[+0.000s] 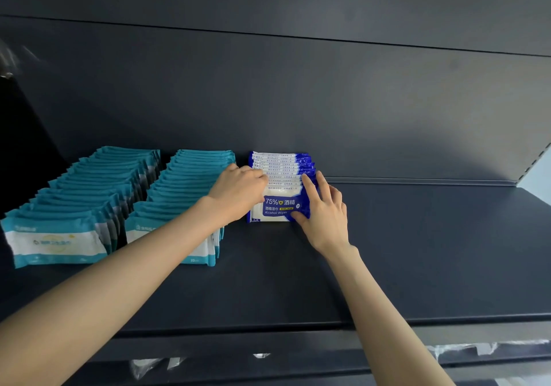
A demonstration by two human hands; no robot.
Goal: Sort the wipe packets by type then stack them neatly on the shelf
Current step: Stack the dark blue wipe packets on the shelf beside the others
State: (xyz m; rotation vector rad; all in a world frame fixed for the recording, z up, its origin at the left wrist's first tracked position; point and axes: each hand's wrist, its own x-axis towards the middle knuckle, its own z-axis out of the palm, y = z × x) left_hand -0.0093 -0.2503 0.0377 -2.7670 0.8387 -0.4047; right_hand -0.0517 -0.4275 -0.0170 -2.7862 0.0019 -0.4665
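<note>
**Head view.** The left grip (235, 191) has its fingers curled over the upper left edge of the blue alcohol-wipe row (281, 166). The right grip (326, 215) is spread. Its fingers lie straight along the row's right flank and its thumb presses the lower right corner of the front packet (275, 208). The row stands between the two grips on the dark shelf (417, 251), with the packets upright, face forward and running back towards the rear panel (298, 102). Two teal packet rows (89, 194) stand on the same shelf beyond the left grip. The nearer one is just beside the left grip's wrist and partly hidden by the forearm. The shelf beyond the right grip carries nothing that can be seen. Below the shelf's front edge, scraps of clear wrapping (465, 348) show on a lower level.

**Assessment.** Sorting looks well advanced, since teal and blue packets are separated. The step in hand appears to be squaring up the blue row.

**Recommendation.**
- Press inward evenly from both flanks so the packet edges line up.
- Keep the thumb light on the front packet, as the soft film may buckle or tip forward.
- Hold a narrow gap from the nearer teal row, so the left forearm does not disturb it.
- Check that the rear packets stay upright before releasing.
</note>
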